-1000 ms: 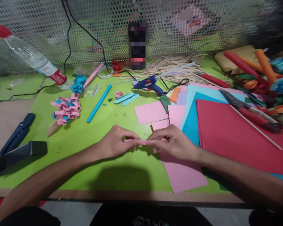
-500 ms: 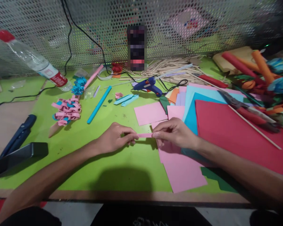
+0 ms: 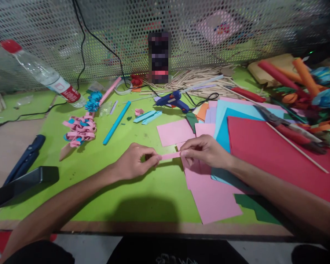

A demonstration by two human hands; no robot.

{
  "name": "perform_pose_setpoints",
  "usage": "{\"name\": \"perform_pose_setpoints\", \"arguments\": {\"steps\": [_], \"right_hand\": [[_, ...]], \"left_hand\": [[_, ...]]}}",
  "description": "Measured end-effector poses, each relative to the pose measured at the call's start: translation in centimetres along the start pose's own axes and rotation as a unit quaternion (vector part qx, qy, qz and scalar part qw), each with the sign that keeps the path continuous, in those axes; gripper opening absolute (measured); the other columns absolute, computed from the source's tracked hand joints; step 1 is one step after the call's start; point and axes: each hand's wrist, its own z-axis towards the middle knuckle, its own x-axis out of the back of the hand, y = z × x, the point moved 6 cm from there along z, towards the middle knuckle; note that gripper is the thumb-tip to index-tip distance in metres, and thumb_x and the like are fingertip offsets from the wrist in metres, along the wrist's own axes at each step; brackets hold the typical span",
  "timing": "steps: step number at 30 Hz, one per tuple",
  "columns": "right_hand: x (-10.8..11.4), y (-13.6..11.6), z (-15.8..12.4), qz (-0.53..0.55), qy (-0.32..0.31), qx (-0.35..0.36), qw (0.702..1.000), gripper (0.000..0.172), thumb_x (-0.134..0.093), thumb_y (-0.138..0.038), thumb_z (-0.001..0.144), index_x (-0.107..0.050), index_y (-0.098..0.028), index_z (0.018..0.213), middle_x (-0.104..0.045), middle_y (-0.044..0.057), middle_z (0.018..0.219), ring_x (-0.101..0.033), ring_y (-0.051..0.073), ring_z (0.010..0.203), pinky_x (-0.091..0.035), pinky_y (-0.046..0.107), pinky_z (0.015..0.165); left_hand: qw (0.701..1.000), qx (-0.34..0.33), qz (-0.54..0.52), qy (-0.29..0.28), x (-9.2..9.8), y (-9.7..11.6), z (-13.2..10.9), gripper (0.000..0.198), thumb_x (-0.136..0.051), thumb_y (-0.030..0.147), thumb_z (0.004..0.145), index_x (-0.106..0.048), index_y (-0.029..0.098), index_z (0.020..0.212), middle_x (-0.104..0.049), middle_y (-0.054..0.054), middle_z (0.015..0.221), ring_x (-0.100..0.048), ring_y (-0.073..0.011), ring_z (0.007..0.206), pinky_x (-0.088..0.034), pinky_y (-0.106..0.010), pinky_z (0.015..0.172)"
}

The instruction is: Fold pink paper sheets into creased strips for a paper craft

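So you've got a narrow pink paper strip (image 3: 170, 156) stretched between your hands, just above the bench (image 3: 85, 211). Your left hand (image 3: 136, 161) is pinching one end thumb-to-finger, and your right hand (image 3: 206, 152) has the other end pinched the same way. Looks pretty straight, so I'd call this the handling or straightening step, nothing joined on yet. IMO the next move calls for a light, even pinch at both ends, since thin paper probably creases if you yank it.

Further out, pink sheets (image 3: 216, 203) lie under and nearer you than your right hand, and the red sheet (image 3: 275, 157) is off to its right. Past both hands there's the blue glue gun (image 3: 170, 99), plus some light blue strips (image 3: 151, 117). Beyond your left hand and to its left sits that pink-and-blue looped piece (image 3: 81, 130).
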Motion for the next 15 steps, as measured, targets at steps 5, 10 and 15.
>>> {"name": "perform_pose_setpoints", "arguments": {"steps": [5,10,15], "right_hand": [[0.8,0.0,0.0,-0.132,0.032,0.037,0.990,0.043,-0.068,-0.047,0.088,-0.058,-0.016,0.059,-0.039,-0.007,0.049,-0.032,0.006,0.047,-0.024,0.022,0.044],[0.4,-1.6,-0.7,-0.094,-0.015,0.103,0.990,0.043,-0.065,-0.042,0.092,-0.056,-0.016,0.058,-0.040,-0.006,0.051,-0.031,0.006,0.047,-0.024,0.023,0.046],[1.3,-3.0,-1.4,-0.098,0.015,0.120,0.988,0.040,-0.053,-0.040,0.099,-0.062,-0.018,0.067,-0.057,-0.001,0.057,-0.049,0.010,0.052,-0.038,0.024,0.052]], "left_hand": [[0.997,-0.061,-0.003,0.039,0.3,0.3,-0.5,0.024,-0.062,0.027,0.093,-0.073,0.017,0.074,-0.070,0.002,0.065,-0.061,-0.0078,0.054,-0.044,-0.019,0.053],[0.989,-0.124,-0.068,0.041,0.4,1.1,-0.9,0.019,-0.062,0.019,0.093,-0.074,0.016,0.077,-0.071,0.001,0.064,-0.061,-0.0062,0.052,-0.045,-0.016,0.051],[0.990,-0.108,-0.056,0.076,1.4,0.9,-0.5,0.026,-0.061,0.024,0.094,-0.074,0.018,0.073,-0.070,0.002,0.063,-0.061,-0.0072,0.052,-0.048,-0.019,0.054]]}}
